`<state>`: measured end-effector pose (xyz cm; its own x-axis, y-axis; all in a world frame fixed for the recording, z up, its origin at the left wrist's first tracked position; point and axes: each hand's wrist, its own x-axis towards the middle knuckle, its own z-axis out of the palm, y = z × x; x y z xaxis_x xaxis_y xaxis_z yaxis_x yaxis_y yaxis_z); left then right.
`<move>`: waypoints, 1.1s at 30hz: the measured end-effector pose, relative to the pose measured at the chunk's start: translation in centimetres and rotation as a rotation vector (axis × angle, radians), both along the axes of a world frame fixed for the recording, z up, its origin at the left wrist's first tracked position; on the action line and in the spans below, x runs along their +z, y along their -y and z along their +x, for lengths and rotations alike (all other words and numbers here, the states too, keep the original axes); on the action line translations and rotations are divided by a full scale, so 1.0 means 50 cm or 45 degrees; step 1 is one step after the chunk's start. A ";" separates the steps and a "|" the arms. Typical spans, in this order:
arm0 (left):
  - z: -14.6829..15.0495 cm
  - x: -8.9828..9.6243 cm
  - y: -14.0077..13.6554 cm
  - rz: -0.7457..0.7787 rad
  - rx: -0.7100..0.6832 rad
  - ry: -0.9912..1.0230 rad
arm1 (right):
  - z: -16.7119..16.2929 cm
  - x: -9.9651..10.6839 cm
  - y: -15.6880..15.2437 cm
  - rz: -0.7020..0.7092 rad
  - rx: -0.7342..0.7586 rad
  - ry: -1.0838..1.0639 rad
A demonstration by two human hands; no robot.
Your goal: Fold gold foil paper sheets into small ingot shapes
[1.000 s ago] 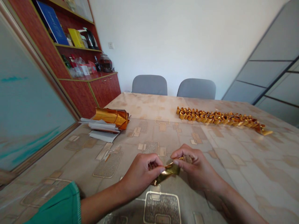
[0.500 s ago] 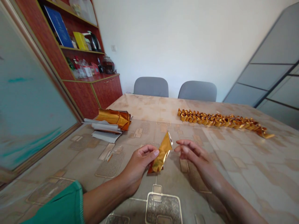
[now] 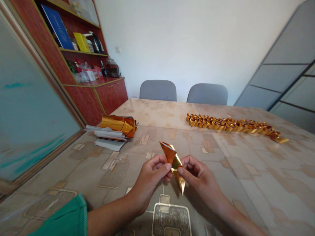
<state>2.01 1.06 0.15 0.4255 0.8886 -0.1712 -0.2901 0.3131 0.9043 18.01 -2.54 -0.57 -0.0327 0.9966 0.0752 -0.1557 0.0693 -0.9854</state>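
A folded piece of gold foil paper [image 3: 176,162] is held just above the table, pointed at its upper left and lower ends. My left hand [image 3: 154,173] pinches its left side between thumb and fingers. On the opposite edge, my right hand [image 3: 198,173] grips it with the thumb in front and the fingers curled behind. Beyond my left hand lies a stack of gold foil paper sheets [image 3: 118,125], some showing pale undersides. Rows of folded gold foil pieces [image 3: 228,125] stretch across the far right of the table.
The table [image 3: 137,113] has a patterned, glossy cover. Two grey chairs [image 3: 157,90] stand at its far side, by the wall. A red-brown cabinet [image 3: 112,95] with loaded shelves is at the left, near a sliding door [image 3: 36,108]. Grey panels [image 3: 278,72] rise at the right.
My right hand has moved left and taken hold of the foil paper. The foil has turned, its upper point now leaning left and its lower point pointing down and right.
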 end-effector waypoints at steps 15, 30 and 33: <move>-0.005 0.003 -0.005 -0.244 0.033 -0.005 | 0.011 -0.008 -0.001 0.047 0.003 0.232; -0.019 0.005 -0.005 -0.412 -0.031 0.040 | 0.050 0.024 0.005 0.726 0.186 1.012; -0.017 0.003 -0.005 -0.413 -0.020 0.029 | 0.055 0.023 0.003 0.718 0.205 0.974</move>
